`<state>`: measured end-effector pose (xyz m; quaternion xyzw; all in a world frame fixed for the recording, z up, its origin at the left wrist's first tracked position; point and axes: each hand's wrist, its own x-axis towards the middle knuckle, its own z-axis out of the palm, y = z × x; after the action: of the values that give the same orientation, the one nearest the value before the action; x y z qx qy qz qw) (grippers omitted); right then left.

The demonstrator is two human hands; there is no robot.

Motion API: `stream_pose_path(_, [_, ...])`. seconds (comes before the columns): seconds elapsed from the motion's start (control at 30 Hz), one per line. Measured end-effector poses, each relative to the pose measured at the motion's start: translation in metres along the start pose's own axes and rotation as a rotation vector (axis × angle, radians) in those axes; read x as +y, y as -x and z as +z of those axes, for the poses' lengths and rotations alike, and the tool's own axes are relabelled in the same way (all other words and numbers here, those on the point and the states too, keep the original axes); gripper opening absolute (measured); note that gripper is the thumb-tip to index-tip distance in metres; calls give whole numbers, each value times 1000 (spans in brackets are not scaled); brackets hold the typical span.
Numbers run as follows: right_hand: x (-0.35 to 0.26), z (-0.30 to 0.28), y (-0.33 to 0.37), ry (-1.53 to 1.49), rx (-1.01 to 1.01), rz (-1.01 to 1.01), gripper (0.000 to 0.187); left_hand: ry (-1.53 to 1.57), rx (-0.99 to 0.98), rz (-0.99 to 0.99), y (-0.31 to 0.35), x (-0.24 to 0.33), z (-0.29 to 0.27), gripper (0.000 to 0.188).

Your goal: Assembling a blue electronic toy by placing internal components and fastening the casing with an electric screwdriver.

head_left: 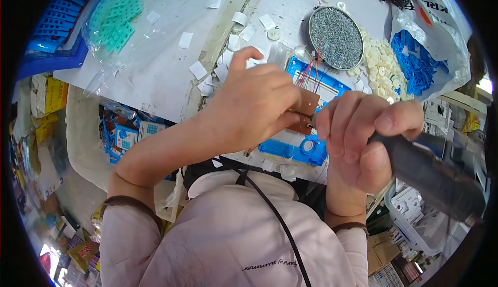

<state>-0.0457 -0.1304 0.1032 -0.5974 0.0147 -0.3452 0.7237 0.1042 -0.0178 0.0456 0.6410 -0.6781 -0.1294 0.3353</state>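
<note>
My left hand [254,100] reaches over the blue plastic housing [303,155], its fingers closed on the left edge of a brown circuit board [308,100]. One finger of that hand sticks up, away from the board. Thin red and blue wires [310,74] run from beneath the board across the housing. My right hand [363,131] is wrapped around a black electric screwdriver [430,170], whose thick body slants down to the right. The front end of the screwdriver points at the board; its tip is mostly hidden by my right fingers.
Beyond the housing stands a round tray of small screws [336,38]. White plastic discs [378,61] and blue plastic parts [415,64] are heaped to its right. White paper squares [198,70] lie scattered leftward. Green lattice pieces [116,20] and a blue basket [54,61] sit far left.
</note>
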Motion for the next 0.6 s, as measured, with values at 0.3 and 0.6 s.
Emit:
stream_pose_path(0.3, [43,-13,-5,62,-13,-34,23,-111,32,67,41,0,18,27])
stream_pose_path(0.6, [52,-8,-3,325,-68,-26,25,-122,42,33,38,5,17,17])
